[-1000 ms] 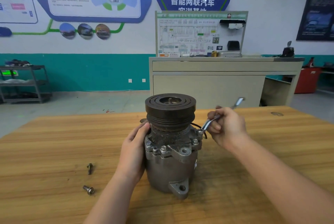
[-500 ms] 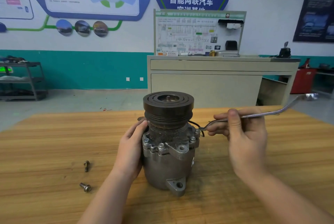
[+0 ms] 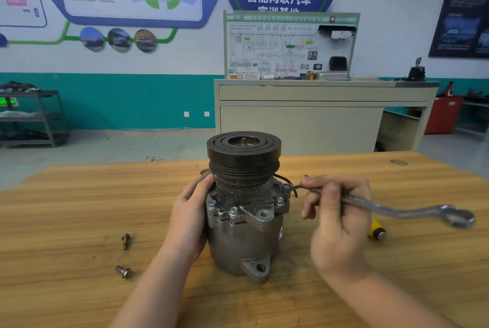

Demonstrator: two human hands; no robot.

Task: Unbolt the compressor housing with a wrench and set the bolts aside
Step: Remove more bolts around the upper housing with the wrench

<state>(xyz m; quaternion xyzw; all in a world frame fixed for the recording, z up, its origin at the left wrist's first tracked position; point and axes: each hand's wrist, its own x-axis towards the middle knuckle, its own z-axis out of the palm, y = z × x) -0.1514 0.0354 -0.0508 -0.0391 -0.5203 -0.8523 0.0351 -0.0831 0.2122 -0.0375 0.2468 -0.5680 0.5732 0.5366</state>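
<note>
A grey metal compressor [image 3: 238, 237] with a black pulley on top stands upright on the wooden table [image 3: 66, 208]. My left hand [image 3: 189, 217] wraps its left side. My right hand [image 3: 337, 221] grips a silver ring wrench [image 3: 397, 211]; one end sits on a bolt [image 3: 285, 186] at the housing's right rim, and the handle points right and toward me. Several more bolts [image 3: 232, 211] sit in the housing flange. Two loose bolts [image 3: 125, 240] [image 3: 124, 271] lie on the table to the left.
A yellow-handled tool [image 3: 377, 229] lies on the table behind my right hand. Beyond the table stand a beige cabinet [image 3: 304, 121] with a wiring display board, a grey shelf rack [image 3: 31, 118] at the left and a red bin [image 3: 443, 114] at the right.
The wrench handle has swung clockwise from pointing away, round to the right and toward me, with my right hand following. My left hand and the compressor stayed put.
</note>
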